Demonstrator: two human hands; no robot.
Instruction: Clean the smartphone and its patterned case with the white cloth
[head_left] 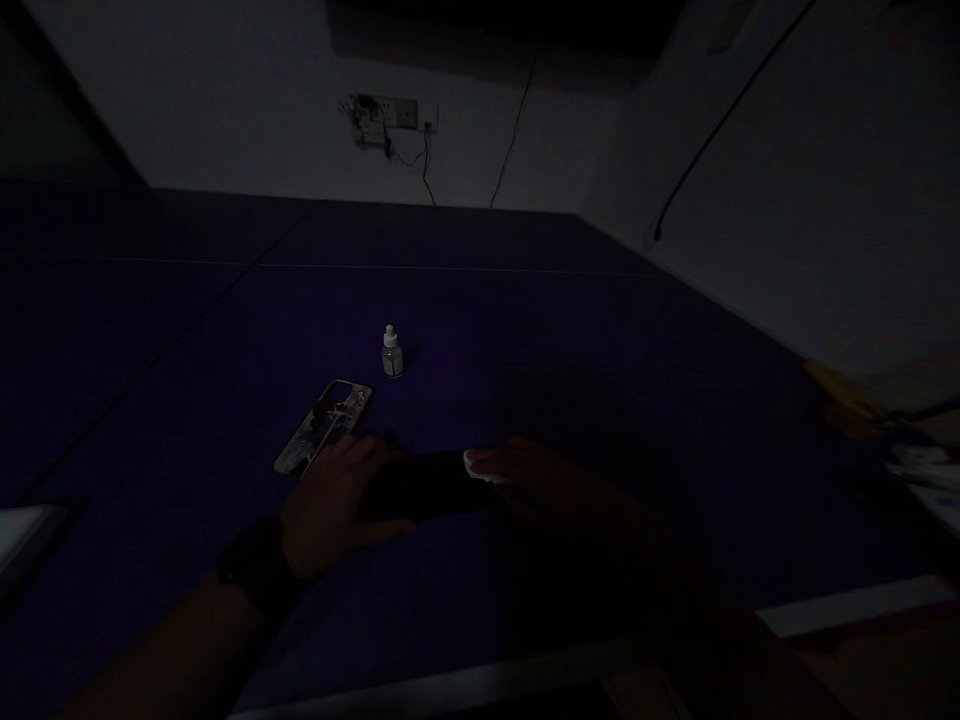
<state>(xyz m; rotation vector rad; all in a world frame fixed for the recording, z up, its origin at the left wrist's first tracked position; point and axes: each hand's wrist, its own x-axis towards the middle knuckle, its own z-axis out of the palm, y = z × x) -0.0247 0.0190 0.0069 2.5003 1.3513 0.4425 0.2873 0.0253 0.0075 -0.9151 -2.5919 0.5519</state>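
A black phone (pixel 442 485) lies crosswise on the dark blue surface, its details lost in the dim light. My left hand (pixel 337 495), with a dark watch on its wrist, grips the phone's left end, thumb at the near edge. At the right end, my right hand (pixel 544 485) is closed on a small white cloth (pixel 481 467) and presses it to the phone's face. A patterned phone case (pixel 326 425) with a camera cutout lies just beyond my left hand. Behind it stands a small clear dropper bottle (pixel 392 358) with a white top, upright.
Sockets (pixel 386 115) with plugs and hanging cables are on the far wall. At the right edge sit a yellow item (pixel 847 395) and some clutter. Part of a pale flat object (pixel 26 530) shows at the left edge. The surface has a pale front edge (pixel 450 690).
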